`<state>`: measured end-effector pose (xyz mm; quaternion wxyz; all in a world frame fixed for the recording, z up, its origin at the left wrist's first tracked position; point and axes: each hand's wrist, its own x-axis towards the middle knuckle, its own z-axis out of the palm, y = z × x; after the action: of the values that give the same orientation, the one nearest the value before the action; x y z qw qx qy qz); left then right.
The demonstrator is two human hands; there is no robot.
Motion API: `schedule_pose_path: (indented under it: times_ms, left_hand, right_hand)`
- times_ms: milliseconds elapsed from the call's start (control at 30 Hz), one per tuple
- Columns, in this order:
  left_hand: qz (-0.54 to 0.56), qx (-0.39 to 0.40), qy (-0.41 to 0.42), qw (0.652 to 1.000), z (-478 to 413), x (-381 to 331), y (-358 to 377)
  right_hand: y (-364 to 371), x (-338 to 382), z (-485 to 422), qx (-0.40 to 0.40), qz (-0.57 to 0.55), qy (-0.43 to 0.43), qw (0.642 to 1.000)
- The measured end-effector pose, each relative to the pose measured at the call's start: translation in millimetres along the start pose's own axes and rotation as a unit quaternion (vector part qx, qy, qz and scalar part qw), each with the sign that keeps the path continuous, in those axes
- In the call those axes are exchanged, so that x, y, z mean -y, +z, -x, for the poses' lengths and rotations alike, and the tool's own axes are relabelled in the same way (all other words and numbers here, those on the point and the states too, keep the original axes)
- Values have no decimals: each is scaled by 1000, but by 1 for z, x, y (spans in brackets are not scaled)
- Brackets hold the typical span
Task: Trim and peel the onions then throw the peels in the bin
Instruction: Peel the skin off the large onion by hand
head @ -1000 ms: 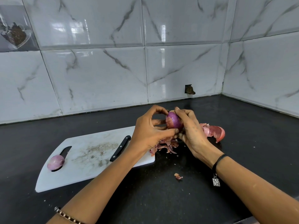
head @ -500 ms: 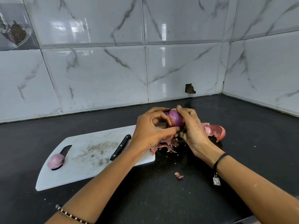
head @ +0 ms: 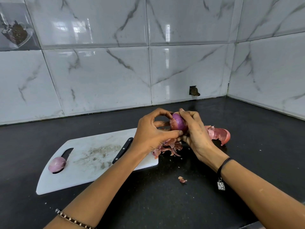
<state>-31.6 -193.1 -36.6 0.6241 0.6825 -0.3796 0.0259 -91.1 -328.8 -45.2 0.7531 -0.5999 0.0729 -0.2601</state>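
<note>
I see both forearms reaching in from the near edge, the hands meeting above the black stone countertop (head: 247, 146), just past the right end of the white plastic cutting board (head: 92, 156). Left hand (head: 151, 134): fingers curled, thumb tip pinching the glossy purple half-peeled onion (head: 179, 123). Right hand (head: 196, 133): fingers wrapped round its far side. Long axis roughly upright, top tilted slightly left. Flesh finely lined; pale papery skin clings to its left flank, and loose pink peels (head: 168, 146) lie beneath.
</note>
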Motion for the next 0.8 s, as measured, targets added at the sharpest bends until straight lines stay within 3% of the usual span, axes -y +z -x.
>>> schedule_pose_path:
  times_ms: [333, 500, 800]
  left_hand:
    - [-3, -5, 10, 1000, -4, 6, -1]
    - [-65, -9, 38, 997, -2, 10, 5]
    - [9, 10, 13, 1000, 0, 4, 3]
  right_hand:
    - [-2, -1, 0, 12, 17, 4, 1000]
    - [-1, 1, 1, 1, -8, 10, 1000]
    - [0, 4, 2, -2, -41, 17, 999]
